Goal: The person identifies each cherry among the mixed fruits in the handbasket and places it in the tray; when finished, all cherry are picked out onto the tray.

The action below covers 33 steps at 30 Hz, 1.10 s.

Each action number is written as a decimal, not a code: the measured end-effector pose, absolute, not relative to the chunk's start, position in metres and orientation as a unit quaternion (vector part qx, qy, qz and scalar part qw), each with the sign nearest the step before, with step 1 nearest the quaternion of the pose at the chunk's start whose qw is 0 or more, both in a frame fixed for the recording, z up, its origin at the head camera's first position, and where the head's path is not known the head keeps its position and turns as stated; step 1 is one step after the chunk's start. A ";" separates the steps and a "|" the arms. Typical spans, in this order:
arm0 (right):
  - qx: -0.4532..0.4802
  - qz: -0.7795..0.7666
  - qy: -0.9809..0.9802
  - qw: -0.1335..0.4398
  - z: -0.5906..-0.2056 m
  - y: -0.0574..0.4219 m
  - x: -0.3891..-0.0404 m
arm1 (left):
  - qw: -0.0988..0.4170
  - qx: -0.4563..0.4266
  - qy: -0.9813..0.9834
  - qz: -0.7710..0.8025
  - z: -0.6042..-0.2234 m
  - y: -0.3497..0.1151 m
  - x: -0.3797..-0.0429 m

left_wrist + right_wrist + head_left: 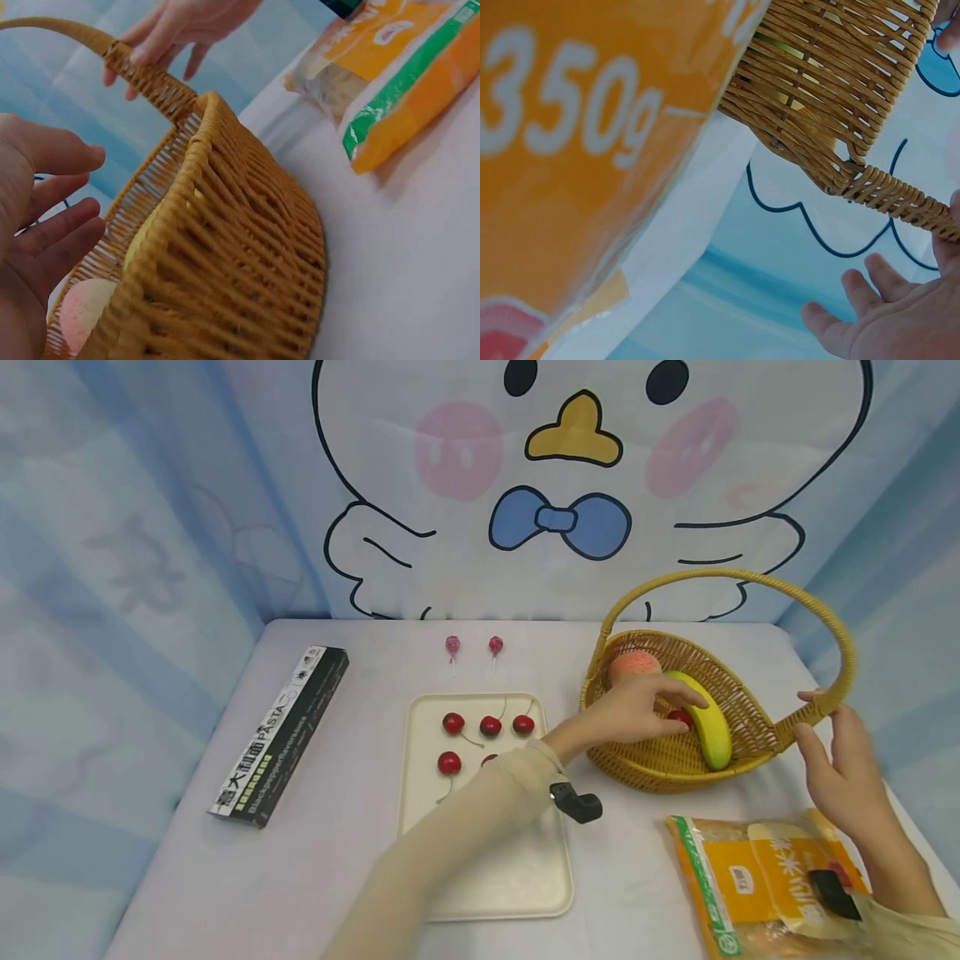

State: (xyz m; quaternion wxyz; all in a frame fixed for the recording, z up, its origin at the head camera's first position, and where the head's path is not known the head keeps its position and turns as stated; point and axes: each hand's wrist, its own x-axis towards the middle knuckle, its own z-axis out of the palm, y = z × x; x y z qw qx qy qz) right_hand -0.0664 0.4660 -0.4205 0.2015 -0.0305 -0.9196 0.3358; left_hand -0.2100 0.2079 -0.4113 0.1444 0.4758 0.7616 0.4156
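My left hand [637,708] is over the wicker basket [660,781], its thumb and fingers apart with nothing between them. Below those fingers lie a small red fruit [679,717], mostly covered, and a yellow banana [711,731]. A round pinkish-orange fruit [634,665], perhaps a peach, sits at the basket's back left. At the basket's right end, my right hand [847,768] holds the foot of the arched handle [846,652] between thumb and fingers. In the left wrist view the left hand [37,232] is beside the basket's rim, palm showing.
A cream tray [525,881] holds several red cherries [452,723], one partly behind the left sleeve. Two lollipops [452,645] lie beyond the tray. A black pasta box [281,735] is at the left, and an orange food bag [738,868] lies under the right forearm.
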 end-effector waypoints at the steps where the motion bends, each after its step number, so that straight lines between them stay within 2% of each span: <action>1: -0.029 0.335 -0.920 0.201 -0.421 0.466 -0.067 | 0.158 0.463 0.762 0.423 -0.412 0.213 -0.210; 4: -0.023 0.337 -0.919 0.201 -0.422 0.465 -0.068 | 0.177 0.428 0.771 0.438 -0.413 0.226 -0.210; 10: -0.025 0.340 -0.919 0.198 -0.419 0.461 -0.070 | 0.177 0.367 0.793 0.453 -0.418 0.242 -0.214; 15: -0.028 0.337 -0.920 0.195 -0.419 0.462 -0.069 | 0.209 0.305 0.785 0.498 -0.425 0.250 -0.216; 19: -0.026 0.338 -0.920 0.197 -0.419 0.462 -0.069 | 0.217 0.284 0.797 0.487 -0.428 0.256 -0.218; 33: -0.040 0.341 -0.920 0.191 -0.419 0.465 -0.065 | 0.158 0.366 0.893 0.210 -0.435 0.274 -0.217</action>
